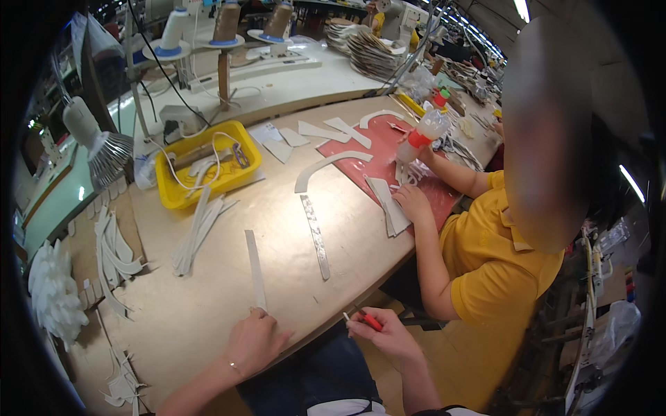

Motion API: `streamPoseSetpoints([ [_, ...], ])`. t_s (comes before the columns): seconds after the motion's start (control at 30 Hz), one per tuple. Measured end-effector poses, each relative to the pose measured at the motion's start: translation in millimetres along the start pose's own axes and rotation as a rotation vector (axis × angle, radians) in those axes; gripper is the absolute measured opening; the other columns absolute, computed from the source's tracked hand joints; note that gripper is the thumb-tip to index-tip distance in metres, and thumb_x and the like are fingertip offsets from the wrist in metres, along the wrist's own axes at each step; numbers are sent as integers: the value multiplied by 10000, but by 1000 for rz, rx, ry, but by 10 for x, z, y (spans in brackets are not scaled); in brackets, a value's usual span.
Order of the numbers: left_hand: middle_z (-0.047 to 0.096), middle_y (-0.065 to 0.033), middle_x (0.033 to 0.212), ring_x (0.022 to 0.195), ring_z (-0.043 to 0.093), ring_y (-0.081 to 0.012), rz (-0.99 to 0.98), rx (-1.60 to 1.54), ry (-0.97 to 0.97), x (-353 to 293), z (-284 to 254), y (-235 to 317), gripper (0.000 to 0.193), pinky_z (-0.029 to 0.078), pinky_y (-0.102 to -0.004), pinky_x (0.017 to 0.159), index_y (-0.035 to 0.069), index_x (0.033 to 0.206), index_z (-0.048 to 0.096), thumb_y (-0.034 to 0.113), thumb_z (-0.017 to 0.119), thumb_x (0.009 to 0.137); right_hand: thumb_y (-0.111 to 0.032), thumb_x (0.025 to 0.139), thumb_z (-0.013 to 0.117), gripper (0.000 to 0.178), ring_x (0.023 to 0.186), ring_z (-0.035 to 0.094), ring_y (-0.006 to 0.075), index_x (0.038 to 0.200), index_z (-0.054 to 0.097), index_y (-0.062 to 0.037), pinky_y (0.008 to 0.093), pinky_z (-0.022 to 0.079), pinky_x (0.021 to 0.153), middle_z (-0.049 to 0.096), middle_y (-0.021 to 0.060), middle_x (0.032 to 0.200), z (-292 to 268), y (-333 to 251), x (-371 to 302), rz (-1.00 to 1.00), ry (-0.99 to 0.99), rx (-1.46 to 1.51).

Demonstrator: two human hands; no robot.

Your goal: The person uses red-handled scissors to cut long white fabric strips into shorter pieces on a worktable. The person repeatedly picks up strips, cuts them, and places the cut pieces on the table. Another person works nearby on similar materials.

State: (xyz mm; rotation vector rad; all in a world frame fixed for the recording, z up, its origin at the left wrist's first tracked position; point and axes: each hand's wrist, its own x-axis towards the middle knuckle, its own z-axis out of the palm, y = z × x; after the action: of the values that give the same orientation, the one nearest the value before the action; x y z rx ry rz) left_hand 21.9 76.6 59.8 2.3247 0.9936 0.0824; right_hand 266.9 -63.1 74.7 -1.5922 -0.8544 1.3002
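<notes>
My left hand (254, 344) is at the near edge of the table, fingers bent down over the near end of a flat grey strip (255, 267), which lies on the tabletop. A bracelet is on that wrist. Off the table's edge, my right hand (390, 338) grips a small red-handled tool (370, 321) with a thin dark tip. A short white piece shows by its thumb; whether it belongs to the tool I cannot tell. Beyond them lie a shiny mottled strip (316, 239) and a curved pale strip (326, 166), their ends close together.
A yellow bin (186, 197) holds cord and scraps; pale strips (198, 236) lie beside it. On the right, a person in yellow holds a clear bottle (420, 133) over a red mat (364, 156) with pale pieces. A lamp (97, 135) and thread cones (227, 24) stand at left and back.
</notes>
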Motion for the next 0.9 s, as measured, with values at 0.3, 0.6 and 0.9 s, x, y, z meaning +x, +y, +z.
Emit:
streamPoseSetpoints([
  [0.3, 572, -68, 1317, 1208, 551, -245, 631, 314, 16, 541, -127, -693, 284, 416, -409, 998, 189, 1175, 627, 311, 641, 920, -213, 974, 658, 230, 811, 609, 76, 1020, 656, 13, 233, 485, 773, 663, 23, 823, 271, -64, 244, 19, -103, -81],
  [0.6, 598, -36, 732, 700, 607, -217, 411, 276, 204, 376, -6, -822, 326, 437, -377, 693, 131, 795, 572, 436, 640, 888, -197, 975, 649, 198, 840, 606, 78, 984, 662, 0, 243, 478, 796, 672, 11, 844, 267, -72, 406, 90, -115, -82],
  [0.9, 631, -27, 640, 573, 581, -230, 71, 81, 399, -220, 241, -362, 204, 360, -389, 710, 136, 770, 616, 271, 763, 811, -147, 956, 651, 195, 1052, 570, 215, 1099, 647, -14, 309, 460, 907, 556, 103, 1226, 434, -62, 568, -232, -312, -259],
])
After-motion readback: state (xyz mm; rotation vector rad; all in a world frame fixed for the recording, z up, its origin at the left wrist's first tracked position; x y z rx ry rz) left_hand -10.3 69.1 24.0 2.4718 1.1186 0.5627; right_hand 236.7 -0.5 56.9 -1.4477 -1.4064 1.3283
